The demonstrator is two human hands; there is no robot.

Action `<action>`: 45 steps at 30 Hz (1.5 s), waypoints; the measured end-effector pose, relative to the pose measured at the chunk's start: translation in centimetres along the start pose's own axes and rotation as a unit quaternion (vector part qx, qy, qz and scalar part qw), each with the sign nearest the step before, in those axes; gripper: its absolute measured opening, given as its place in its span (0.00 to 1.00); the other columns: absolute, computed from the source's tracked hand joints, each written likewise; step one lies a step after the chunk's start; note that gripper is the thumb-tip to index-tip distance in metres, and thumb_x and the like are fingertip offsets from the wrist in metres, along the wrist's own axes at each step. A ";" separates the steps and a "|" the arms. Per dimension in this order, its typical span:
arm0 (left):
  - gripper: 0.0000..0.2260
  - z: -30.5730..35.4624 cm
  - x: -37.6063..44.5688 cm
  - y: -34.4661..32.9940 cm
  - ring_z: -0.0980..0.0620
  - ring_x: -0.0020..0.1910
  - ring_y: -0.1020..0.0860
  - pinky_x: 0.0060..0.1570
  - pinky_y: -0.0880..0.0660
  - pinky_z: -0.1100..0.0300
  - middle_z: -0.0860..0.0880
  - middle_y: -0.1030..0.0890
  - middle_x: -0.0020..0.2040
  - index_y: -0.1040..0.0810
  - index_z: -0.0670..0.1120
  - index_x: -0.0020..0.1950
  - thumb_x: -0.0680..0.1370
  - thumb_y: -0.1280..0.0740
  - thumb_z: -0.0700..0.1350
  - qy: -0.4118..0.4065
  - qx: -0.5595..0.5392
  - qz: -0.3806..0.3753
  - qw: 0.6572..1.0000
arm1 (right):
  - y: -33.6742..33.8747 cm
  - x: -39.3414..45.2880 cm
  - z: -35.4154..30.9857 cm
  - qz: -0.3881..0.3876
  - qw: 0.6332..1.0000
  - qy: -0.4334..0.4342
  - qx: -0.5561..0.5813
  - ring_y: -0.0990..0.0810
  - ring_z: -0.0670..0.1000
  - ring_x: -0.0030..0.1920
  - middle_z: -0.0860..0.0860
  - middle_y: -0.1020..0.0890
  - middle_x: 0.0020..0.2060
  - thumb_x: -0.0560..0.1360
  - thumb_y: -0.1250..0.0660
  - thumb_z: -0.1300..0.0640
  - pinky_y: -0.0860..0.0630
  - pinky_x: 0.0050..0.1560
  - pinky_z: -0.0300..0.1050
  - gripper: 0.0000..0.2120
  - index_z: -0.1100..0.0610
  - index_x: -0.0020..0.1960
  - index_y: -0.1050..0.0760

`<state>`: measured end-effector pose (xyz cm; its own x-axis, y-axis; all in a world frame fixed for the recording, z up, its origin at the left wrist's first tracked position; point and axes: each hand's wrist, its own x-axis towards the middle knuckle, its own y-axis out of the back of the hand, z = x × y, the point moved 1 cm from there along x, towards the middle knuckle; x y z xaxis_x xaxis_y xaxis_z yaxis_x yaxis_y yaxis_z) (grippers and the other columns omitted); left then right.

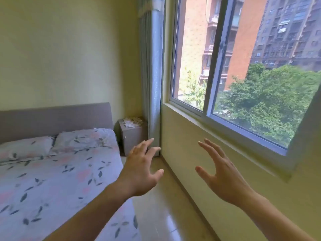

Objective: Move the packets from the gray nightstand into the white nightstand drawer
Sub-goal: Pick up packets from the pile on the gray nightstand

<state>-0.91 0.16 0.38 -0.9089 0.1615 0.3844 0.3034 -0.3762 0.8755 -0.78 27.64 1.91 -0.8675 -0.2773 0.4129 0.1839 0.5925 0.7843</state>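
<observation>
Beside the bed, packets litter the gray nightstand; hands empty.

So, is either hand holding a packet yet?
No, the left hand and right hand are open and empty; the packets lie on the gray nightstand.

Yellow walls, floral bed at left, daylit window at right, glossy tile floor.

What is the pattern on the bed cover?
The bed cover is pale with dark leaves and soft pink flowers, seen in the head view.
</observation>
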 end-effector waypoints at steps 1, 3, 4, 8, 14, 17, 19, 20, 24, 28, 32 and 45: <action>0.32 1.1 0.9 -1.4 0.51 0.81 0.47 0.80 0.48 0.50 0.56 0.46 0.82 0.35 0.58 0.77 0.75 0.36 0.64 0.005 -0.009 -0.017 1.000 | 0.6 0.5 1.7 -0.007 1.000 0.004 0.008 0.39 0.41 0.78 0.32 0.46 0.79 0.78 0.30 0.43 0.40 0.75 0.43 0.36 0.36 0.80 0.45; 0.31 2.6 2.2 -3.7 0.51 0.80 0.45 0.79 0.47 0.52 0.56 0.46 0.82 0.34 0.58 0.76 0.75 0.34 0.63 0.026 -0.015 -0.027 0.999 | 1.4 1.5 4.9 -0.032 0.999 -0.013 0.004 0.39 0.40 0.77 0.32 0.46 0.79 0.78 0.30 0.43 0.40 0.74 0.42 0.36 0.37 0.80 0.45; 0.30 3.1 2.6 -4.5 0.51 0.80 0.44 0.78 0.47 0.53 0.56 0.45 0.82 0.34 0.58 0.76 0.75 0.33 0.63 0.040 -0.017 -0.039 0.998 | 1.8 2.2 6.1 -0.051 0.999 -0.017 0.000 0.39 0.39 0.76 0.32 0.46 0.79 0.78 0.31 0.43 0.40 0.74 0.42 0.36 0.37 0.80 0.45; 0.30 2.1 3.7 -6.9 0.52 0.79 0.42 0.77 0.43 0.52 0.57 0.43 0.81 0.33 0.59 0.76 0.75 0.32 0.62 0.117 -0.022 -0.053 0.991 | 1.5 5.1 10.2 -0.086 0.995 -0.010 0.040 0.41 0.34 0.72 0.30 0.44 0.77 0.78 0.31 0.43 0.41 0.72 0.40 0.34 0.35 0.79 0.43; 0.30 -3.7 5.8 -9.5 0.54 0.80 0.44 0.77 0.43 0.53 0.59 0.44 0.81 0.35 0.60 0.77 0.77 0.33 0.63 0.212 -0.011 -0.068 0.975 | -3.8 11.6 13.8 -0.121 0.989 -0.004 0.082 0.38 0.35 0.73 0.31 0.41 0.77 0.78 0.30 0.45 0.43 0.70 0.35 0.32 0.36 0.78 0.40; 0.29 -7.4 8.9 -11.2 0.55 0.79 0.44 0.77 0.43 0.54 0.60 0.45 0.81 0.35 0.61 0.76 0.77 0.33 0.63 0.241 -0.012 -0.060 0.969 | -7.1 16.0 15.2 -0.149 0.985 0.006 0.083 0.40 0.31 0.72 0.30 0.41 0.76 0.78 0.30 0.45 0.46 0.69 0.29 0.32 0.37 0.78 0.40; 0.29 -10.1 12.2 -12.9 0.55 0.80 0.44 0.77 0.43 0.54 0.60 0.45 0.81 0.35 0.61 0.76 0.77 0.33 0.62 0.248 -0.025 -0.051 0.967 | -9.3 19.9 16.3 -0.169 0.983 0.012 0.075 0.40 0.31 0.72 0.30 0.42 0.76 0.78 0.31 0.44 0.45 0.69 0.29 0.32 0.38 0.78 0.40; 0.28 -11.4 14.1 -13.8 0.55 0.80 0.45 0.77 0.43 0.55 0.60 0.45 0.81 0.35 0.60 0.76 0.77 0.32 0.62 0.250 -0.035 -0.045 0.967 | -10.4 22.1 16.7 -0.172 0.982 0.020 0.071 0.39 0.33 0.73 0.29 0.42 0.76 0.78 0.31 0.44 0.44 0.70 0.31 0.32 0.38 0.78 0.40; 0.27 -16.8 22.2 -16.5 0.54 0.79 0.42 0.77 0.41 0.54 0.59 0.43 0.80 0.32 0.58 0.75 0.77 0.31 0.59 0.259 -0.073 -0.025 0.963 | -14.4 32.1 17.8 -0.178 0.980 0.014 0.082 0.36 0.36 0.74 0.30 0.39 0.75 0.78 0.30 0.44 0.38 0.72 0.35 0.31 0.36 0.77 0.39; 0.24 -21.2 30.3 -16.7 0.57 0.77 0.39 0.74 0.39 0.58 0.61 0.39 0.78 0.30 0.58 0.72 0.77 0.30 0.58 0.237 -0.082 0.007 0.968 | -18.3 40.3 18.1 -0.166 0.977 0.025 0.130 0.33 0.35 0.72 0.28 0.36 0.73 0.77 0.30 0.44 0.32 0.74 0.43 0.30 0.34 0.75 0.37; 0.22 -25.5 37.6 -16.1 0.58 0.74 0.36 0.74 0.38 0.60 0.62 0.37 0.76 0.28 0.58 0.70 0.77 0.30 0.57 0.219 -0.073 0.017 0.973 | -22.4 46.9 19.9 -0.173 0.973 0.014 0.153 0.34 0.32 0.71 0.26 0.35 0.71 0.77 0.29 0.44 0.31 0.74 0.44 0.28 0.34 0.74 0.35; 0.18 -43.3 60.6 -22.9 0.61 0.67 0.29 0.69 0.32 0.61 0.65 0.29 0.66 0.23 0.59 0.62 0.74 0.32 0.60 0.258 -0.074 0.011 0.963 | -38.2 75.0 29.5 -0.231 0.953 -0.002 0.198 0.26 0.36 0.66 0.31 0.32 0.71 0.77 0.28 0.45 0.28 0.67 0.35 0.25 0.35 0.71 0.32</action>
<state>-75.29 -20.91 -9.09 -0.9356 -0.3084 0.1719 0.3143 -0.5058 0.8034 -86.52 6.48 -10.72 -0.8162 -0.5742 0.0639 -0.4051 0.6478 0.6452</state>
